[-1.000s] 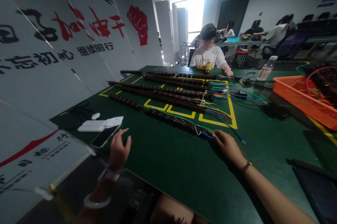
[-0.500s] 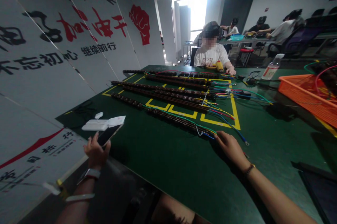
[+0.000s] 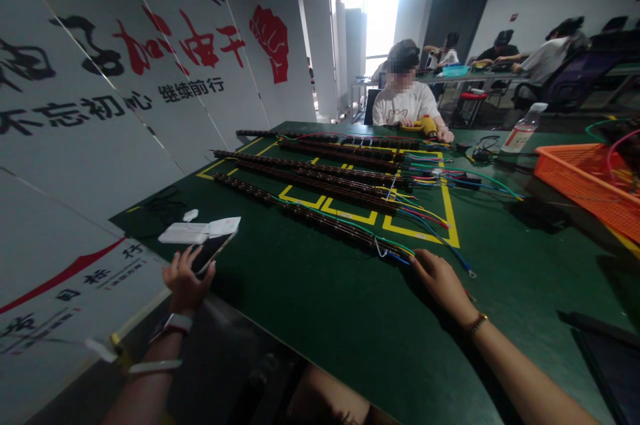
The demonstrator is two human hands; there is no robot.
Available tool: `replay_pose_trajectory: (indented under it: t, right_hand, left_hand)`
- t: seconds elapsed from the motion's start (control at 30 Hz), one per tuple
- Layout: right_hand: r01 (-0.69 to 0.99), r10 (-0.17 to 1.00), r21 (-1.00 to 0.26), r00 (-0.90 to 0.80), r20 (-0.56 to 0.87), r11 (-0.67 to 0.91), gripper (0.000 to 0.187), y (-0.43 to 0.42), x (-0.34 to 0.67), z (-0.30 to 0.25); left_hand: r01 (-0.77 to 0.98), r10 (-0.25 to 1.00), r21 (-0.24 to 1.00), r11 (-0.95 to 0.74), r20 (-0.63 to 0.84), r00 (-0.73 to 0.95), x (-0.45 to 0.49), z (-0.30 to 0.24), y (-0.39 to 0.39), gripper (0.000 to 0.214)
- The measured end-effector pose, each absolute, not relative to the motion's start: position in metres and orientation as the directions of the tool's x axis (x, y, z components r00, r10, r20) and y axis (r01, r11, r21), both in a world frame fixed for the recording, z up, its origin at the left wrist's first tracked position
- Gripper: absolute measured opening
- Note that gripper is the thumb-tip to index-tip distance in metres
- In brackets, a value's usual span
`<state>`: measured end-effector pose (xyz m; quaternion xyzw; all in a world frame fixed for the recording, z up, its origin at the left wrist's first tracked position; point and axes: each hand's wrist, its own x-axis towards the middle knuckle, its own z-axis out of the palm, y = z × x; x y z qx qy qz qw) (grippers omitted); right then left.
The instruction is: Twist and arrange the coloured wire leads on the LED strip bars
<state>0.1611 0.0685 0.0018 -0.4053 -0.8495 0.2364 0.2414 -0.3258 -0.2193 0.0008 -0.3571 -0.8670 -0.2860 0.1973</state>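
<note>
My left hand (image 3: 189, 282) is at the table's near left edge, its fingers and thumb on either side of the near end of a dark smartphone (image 3: 214, 253). The phone lies slanted beside a white flat packet (image 3: 185, 233). On the right, my right hand (image 3: 441, 278) has its fingers closed at the wire end of the nearest long brown wire harness (image 3: 330, 224). Green, yellow and blue wires run into that grip, and the fingertips are partly hidden. A white tie (image 3: 381, 248) circles the harness just left of the hand.
Several more harnesses (image 3: 310, 175) lie across yellow tape outlines (image 3: 454, 212) on the green table (image 3: 310, 305). An orange basket (image 3: 575, 175), a bottle (image 3: 523, 132) and a dark flat object (image 3: 607, 358) are on the right. Opposite sits a person (image 3: 405, 102) near a yellow tool (image 3: 429, 125).
The view has shifted slightly. My left hand has its fingers further over the phone's near end. My right hand stays at the harness end.
</note>
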Motion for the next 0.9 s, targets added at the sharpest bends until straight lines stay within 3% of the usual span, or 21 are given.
replay_pose_trajectory:
  t: [0.27, 0.47, 0.6, 0.67, 0.77, 0.9]
  right_hand:
    - [0.579, 0.798, -0.587, -0.563, 0.215, 0.566, 0.039, 0.069, 0.161, 0.002]
    - [0.598, 0.798, -0.572, -0.574, 0.183, 0.562, 0.040, 0.070, 0.162, 0.001]
    - [0.600, 0.796, -0.564, -0.575, 0.189, 0.567, 0.039, 0.070, 0.162, 0.000]
    - [0.598, 0.790, -0.556, -0.581, 0.195, 0.577, 0.039, 0.070, 0.161, 0.000]
    - [0.600, 0.786, -0.541, -0.583, 0.207, 0.589, 0.040, 0.070, 0.161, 0.001]
    - [0.599, 0.786, -0.537, -0.575, 0.227, 0.594, 0.041, 0.070, 0.161, 0.002]
  left_hand:
    - [0.733, 0.480, 0.513, 0.447, 0.553, -0.681, -0.324, 0.002, -0.217, 0.043]
    - [0.699, 0.471, 0.319, 0.640, 0.556, -0.685, -0.323, -0.001, -0.219, 0.072]
    - [0.675, 0.446, 0.258, 0.691, 0.582, -0.680, -0.309, 0.005, -0.211, 0.072]
    - [0.777, 0.538, 0.203, 0.597, 0.617, -0.574, -0.294, 0.013, -0.200, 0.061]
    - [0.933, 0.708, 0.171, 0.317, 0.612, -0.353, -0.256, 0.028, -0.174, 0.041]
    - [0.919, 0.918, 0.393, -0.031, 0.374, -0.129, -0.172, 0.051, -0.138, 0.023]
